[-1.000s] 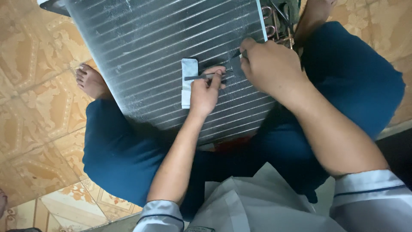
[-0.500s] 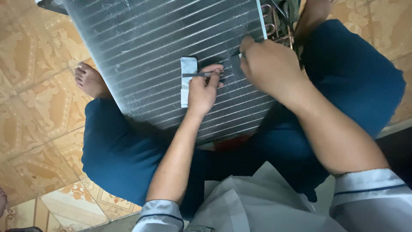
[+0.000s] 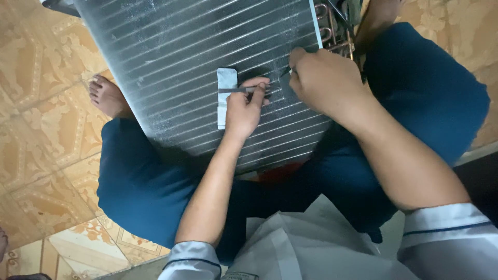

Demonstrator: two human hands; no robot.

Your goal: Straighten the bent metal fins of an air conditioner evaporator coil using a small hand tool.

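Little differs from a moment ago: the left hand [image 3: 245, 106] stays on the coil [image 3: 207, 62], which lies tilted across the person's lap, and the right hand [image 3: 324, 80] has barely shifted. The left fingers pinch a thin grey strip [image 3: 233, 90] that lies across a pale rectangular tag [image 3: 226, 96] stuck on the fins. The right grip is clenched around a slim dark tool [image 3: 284, 73], tip near the left fingertips. Copper tubes [image 3: 332, 31] show at the coil's right edge, above patterned floor tiles [image 3: 41, 129].
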